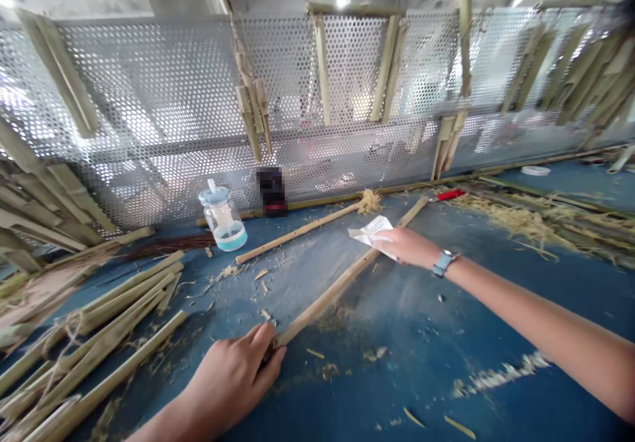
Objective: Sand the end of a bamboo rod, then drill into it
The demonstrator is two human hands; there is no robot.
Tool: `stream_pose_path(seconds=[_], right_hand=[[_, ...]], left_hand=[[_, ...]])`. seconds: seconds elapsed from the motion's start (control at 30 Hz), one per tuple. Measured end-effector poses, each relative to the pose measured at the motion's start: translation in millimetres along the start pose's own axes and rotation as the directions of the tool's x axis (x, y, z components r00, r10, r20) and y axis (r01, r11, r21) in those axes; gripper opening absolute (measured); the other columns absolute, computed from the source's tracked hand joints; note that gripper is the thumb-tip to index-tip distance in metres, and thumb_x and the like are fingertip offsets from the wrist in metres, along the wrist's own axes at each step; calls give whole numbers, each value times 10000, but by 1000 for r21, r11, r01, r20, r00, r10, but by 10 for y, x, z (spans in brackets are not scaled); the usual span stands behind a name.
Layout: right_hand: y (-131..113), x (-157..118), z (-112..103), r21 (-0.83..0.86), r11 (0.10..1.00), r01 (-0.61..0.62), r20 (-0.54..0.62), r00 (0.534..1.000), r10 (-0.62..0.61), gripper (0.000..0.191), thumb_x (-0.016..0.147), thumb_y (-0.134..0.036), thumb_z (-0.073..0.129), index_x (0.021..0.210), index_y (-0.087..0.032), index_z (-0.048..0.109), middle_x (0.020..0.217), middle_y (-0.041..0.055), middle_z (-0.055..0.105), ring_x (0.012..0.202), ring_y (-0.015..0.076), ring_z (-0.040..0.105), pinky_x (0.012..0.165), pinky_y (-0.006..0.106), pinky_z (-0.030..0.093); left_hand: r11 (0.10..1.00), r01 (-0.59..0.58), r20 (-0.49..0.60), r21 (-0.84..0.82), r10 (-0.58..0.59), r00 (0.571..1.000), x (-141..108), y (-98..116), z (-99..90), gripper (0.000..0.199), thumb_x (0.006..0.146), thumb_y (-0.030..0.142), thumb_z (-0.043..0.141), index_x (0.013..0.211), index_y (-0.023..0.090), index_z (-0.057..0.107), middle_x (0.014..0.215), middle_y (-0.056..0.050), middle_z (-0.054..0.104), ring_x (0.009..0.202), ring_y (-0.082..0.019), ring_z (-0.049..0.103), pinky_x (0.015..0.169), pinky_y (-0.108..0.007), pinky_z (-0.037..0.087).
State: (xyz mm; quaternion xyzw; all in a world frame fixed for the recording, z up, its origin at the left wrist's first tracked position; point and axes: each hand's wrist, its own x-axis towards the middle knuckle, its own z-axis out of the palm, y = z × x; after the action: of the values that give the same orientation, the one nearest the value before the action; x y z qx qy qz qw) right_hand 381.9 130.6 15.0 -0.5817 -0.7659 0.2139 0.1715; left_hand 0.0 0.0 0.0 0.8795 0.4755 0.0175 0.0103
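Note:
A long pale wooden stick (pixel 331 293) lies slantwise over the blue tabletop. Its near end is gripped in my left hand (pixel 237 370), thumb and fingers closed round it. Farther up the stick, my right hand (pixel 404 247) presses a white sheet (pixel 377 228), perhaps sandpaper or paper, around the wood. Print shows on the sheet, and my fingertips are partly hidden by it. Left of the sheet lies a second, thinner stick (pixel 300 232), its far end by a tuft of shavings (pixel 369 201). Near the held stick's far end is a tool with a red handle (pixel 450 195).
A clear jar with a pale blue lid (pixel 225 220) stands at the back left. Bundled split bamboo (pixel 106 336) fills the left side. Shavings (pixel 520 220) and strips lie at right. Behind the table rises a perforated metal screen (pixel 188 85) hung with bamboo pieces (pixel 384 68).

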Motion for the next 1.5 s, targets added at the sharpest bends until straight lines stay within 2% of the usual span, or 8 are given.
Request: stream_pose_path(seconds=[0.13, 0.3, 0.4, 0.63, 0.77, 1.1, 1.23, 1.5], right_hand=[[199, 102, -162, -23, 998, -51, -78, 996, 49, 454, 877, -440, 448, 1031, -127, 740, 894, 100, 744, 776, 237, 654, 638, 290, 418], [-313, -160, 221, -42, 993, 107, 0, 994, -107, 429, 957, -413, 380, 1062, -185, 729, 699, 57, 714, 603, 181, 605, 589, 275, 403], [-511, -282, 378, -177, 949, 262, 0, 964, -266, 421, 978, -351, 351, 1209, -203, 669, 893, 103, 752, 686, 197, 640, 633, 293, 424], [110, -113, -120, -233, 972, -23, -91, 996, 2, 420, 947, -380, 397, 1181, -189, 689, 1074, 103, 740, 885, 235, 690, 701, 292, 475], [110, -147, -141, -259, 965, -41, -137, 991, 5, 443, 958, -377, 369, 1205, -177, 677, 1041, 125, 741, 924, 272, 681, 738, 340, 473], [-515, -425, 179, 207, 870, 448, 161, 861, -482, 412, 1008, -407, 387, 1246, -177, 631, 1119, 93, 642, 981, 176, 614, 882, 330, 478], [-427, -383, 270, -54, 879, 474, 4, 880, -475, 367, 966, -304, 447, 1276, -224, 626, 1238, 127, 582, 1127, 244, 550, 985, 444, 446], [-596, -487, 297, -234, 775, 587, 121, 809, -576, 666, 838, -240, 600, 1474, -207, 405, 1390, 134, 553, 1312, 295, 468, 1182, 600, 64]], left_hand=[[991, -1, -107, -132, -13, 994, -24, -64, 75, 178, 989, 357, 371, 882, 245, 458, 627, 55, 648, 485, -161, 647, 457, -251, 377], [985, -36, -215, -170, -1, 977, -32, -77, 139, 87, 925, 318, 459, 875, 257, 424, 563, 93, 583, 399, -125, 567, 420, -236, 325], [985, -83, -225, -153, 47, 973, -28, -74, 134, 70, 923, 302, 477, 890, 260, 432, 606, 89, 607, 398, -121, 559, 417, -242, 331], [972, -205, -256, -110, 172, 951, -40, -44, 76, 93, 937, 295, 484, 854, 257, 462, 569, 81, 559, 430, -128, 571, 436, -249, 344], [975, -147, -249, -166, 103, 963, -44, -53, 99, 91, 938, 320, 480, 881, 258, 446, 558, 90, 560, 395, -123, 546, 422, -236, 338], [969, -61, -220, -240, 7, 976, -29, -91, 99, 258, 975, 349, 417, 1224, 283, 428, 885, 15, 741, 644, -176, 725, 549, -229, 495], [962, -93, -197, -257, 42, 980, -16, -48, 30, 252, 990, 343, 420, 1230, 275, 450, 966, -4, 740, 669, -171, 729, 577, -233, 521], [922, -268, -352, -279, 161, 922, -95, -46, 8, 281, 1002, 314, 473, 1278, 280, 429, 1054, -22, 723, 766, -152, 733, 671, -216, 543]])
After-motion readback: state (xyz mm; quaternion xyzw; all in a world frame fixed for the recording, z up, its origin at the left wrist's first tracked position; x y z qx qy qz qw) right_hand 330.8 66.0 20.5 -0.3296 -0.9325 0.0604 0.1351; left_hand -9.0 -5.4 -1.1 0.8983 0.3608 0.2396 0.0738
